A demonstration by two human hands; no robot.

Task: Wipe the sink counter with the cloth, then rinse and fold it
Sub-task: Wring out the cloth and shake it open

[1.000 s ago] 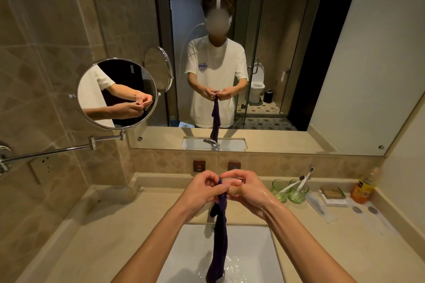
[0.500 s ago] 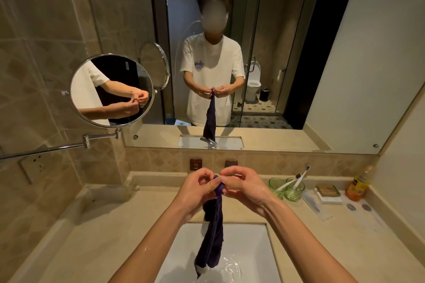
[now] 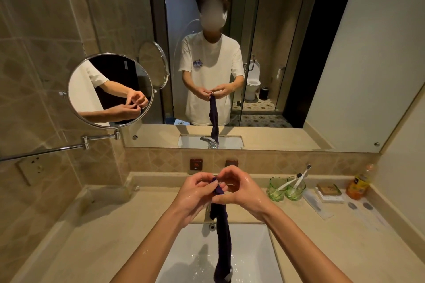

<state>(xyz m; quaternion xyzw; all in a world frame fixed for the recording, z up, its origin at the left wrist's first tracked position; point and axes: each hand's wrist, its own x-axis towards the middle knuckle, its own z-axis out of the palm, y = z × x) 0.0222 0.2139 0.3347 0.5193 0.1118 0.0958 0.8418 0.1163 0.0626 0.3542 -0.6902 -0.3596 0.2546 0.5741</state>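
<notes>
Forearms are reaching forward, wet hands meeting above the white rectangular sink basin [image 3: 253, 257]. The left hand [image 3: 195, 193] is pinching the top of the dark purple wet cloth [image 3: 223, 236]; the right hand [image 3: 239, 188] is pinching it alongside. The cloth is hanging vertically, long axis pointing down into the basin.

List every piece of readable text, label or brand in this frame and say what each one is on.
"HOT": on the small dark wall plate above the counter's backsplash.
Blue print on the white T-shirt seen in the mirror: too blurred to read.
Label on the orange bottle at the right: too small to read.
Small box beside the green cups: marking unreadable.
Second wall plate: partly hidden behind the right hand, no text legible.
</notes>
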